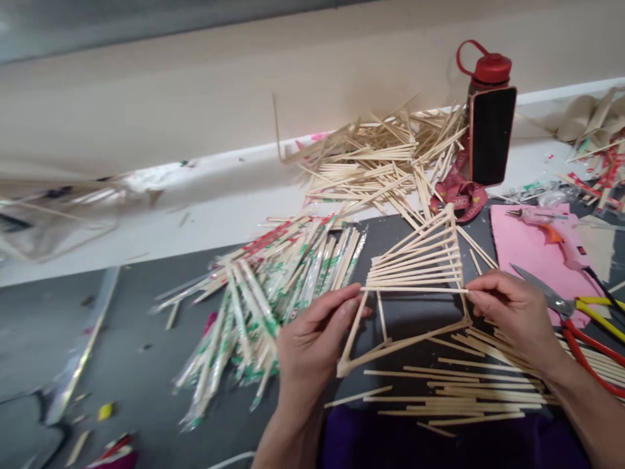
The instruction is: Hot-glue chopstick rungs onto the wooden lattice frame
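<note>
A single wooden chopstick (pixel 415 290) stretches level between my two hands. My left hand (pixel 317 339) pinches its left end, and my right hand (pixel 508 312) pinches its right end. It lies across a frame built of chopsticks (pixel 405 342), just below a row of sticks that spans the frame's upper part. Whether the held stick touches the frame's sides I cannot tell. Loose chopsticks (pixel 454 397) lie in front of the frame, below my right hand. Left of the frame is a heap of wrapped chopsticks (pixel 273 286) in clear plastic printed green and red.
Behind the frame is a big pile of bare chopsticks (pixel 381 159). A phone (pixel 492 137) leans on a red-capped bottle (pixel 492 67). At right, a pink glue gun (pixel 561 228) rests on a pink sheet (pixel 508 241), beside red-handled cutters (pixel 581 355). A ruler-like strip (pixel 83 345) lies far left.
</note>
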A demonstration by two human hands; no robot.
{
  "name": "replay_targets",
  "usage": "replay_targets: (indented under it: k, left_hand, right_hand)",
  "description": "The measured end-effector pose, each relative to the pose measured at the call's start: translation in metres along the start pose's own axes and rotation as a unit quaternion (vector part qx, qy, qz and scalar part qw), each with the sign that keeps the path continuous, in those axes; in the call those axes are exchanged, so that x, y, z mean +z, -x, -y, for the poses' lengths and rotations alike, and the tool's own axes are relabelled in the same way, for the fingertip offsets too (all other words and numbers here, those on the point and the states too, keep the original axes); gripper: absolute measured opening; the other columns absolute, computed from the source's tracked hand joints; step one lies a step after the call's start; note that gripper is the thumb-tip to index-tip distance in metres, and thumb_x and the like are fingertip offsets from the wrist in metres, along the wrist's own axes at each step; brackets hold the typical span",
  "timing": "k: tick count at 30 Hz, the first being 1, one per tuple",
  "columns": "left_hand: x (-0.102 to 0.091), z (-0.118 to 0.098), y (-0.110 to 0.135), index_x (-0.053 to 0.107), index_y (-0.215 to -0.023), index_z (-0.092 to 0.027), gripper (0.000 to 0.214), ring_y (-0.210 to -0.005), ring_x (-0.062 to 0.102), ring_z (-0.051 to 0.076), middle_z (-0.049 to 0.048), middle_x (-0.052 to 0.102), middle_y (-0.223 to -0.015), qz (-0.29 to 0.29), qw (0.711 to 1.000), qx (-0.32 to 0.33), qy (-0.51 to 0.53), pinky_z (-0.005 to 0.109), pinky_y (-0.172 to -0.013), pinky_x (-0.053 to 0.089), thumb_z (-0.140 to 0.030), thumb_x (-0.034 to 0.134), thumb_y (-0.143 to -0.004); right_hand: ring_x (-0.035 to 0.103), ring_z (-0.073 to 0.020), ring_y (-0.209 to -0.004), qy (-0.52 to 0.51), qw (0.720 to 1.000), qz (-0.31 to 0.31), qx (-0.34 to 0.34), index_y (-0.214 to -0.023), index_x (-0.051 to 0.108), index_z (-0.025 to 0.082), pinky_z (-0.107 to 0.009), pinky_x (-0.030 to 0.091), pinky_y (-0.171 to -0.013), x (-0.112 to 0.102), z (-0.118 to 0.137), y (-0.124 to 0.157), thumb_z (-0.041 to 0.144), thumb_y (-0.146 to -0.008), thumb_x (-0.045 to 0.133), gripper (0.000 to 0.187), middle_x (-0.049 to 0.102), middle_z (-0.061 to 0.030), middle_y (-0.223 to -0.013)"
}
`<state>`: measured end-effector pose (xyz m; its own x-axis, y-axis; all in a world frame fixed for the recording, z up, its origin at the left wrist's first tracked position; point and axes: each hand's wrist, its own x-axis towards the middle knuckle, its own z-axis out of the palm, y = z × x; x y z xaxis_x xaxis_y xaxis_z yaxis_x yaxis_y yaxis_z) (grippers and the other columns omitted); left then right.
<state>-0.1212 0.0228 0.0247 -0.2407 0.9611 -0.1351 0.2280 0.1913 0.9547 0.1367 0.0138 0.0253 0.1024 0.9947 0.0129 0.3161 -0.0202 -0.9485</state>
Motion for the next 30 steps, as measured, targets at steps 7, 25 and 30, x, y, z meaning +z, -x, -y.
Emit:
replay_targets:
  k: [7,25,30]
  left_hand:
    - [0.0,0.001,-0.002,0.077,-0.092,-0.02,0.021,-0.061,0.069,0.014,0.0031,0.076,-0.077,0.0,0.997,-0.012,0.072,0.02,-0.054,0.054,-0.029,0.076,-0.073]
    - [0.009,-0.002,0.0,0.075,-0.084,-0.019,0.014,-0.059,0.067,0.011,0.0011,0.074,-0.072,-0.03,0.994,0.054,0.095,0.018,-0.052,0.053,-0.024,0.077,-0.071]
    - [0.004,-0.01,-0.005,0.07,-0.078,-0.018,0.008,-0.06,0.068,0.011,-0.0011,0.071,-0.069,-0.037,0.989,0.115,0.091,0.018,-0.051,0.052,-0.016,0.074,-0.071]
  right_hand:
    - [0.057,-0.0099,-0.052,-0.001,1.0,-0.004,-0.007,-0.073,0.07,0.021,-0.02,0.043,-0.047,0.002,-0.002,0.001,0.022,-0.079,0.064,0.008,0.063,0.0031,-0.06]
    - [0.061,-0.0123,-0.067,0.094,0.979,-0.025,-0.179,-0.089,0.067,0.022,-0.027,0.048,-0.059,-0.006,0.01,0.013,0.012,-0.084,0.062,0.012,0.066,0.0002,-0.081]
    - [0.064,-0.0151,-0.073,0.127,0.967,-0.025,-0.22,-0.093,0.068,0.024,-0.03,0.05,-0.063,-0.007,0.017,0.016,0.011,-0.081,0.065,0.018,0.067,-0.0009,-0.085]
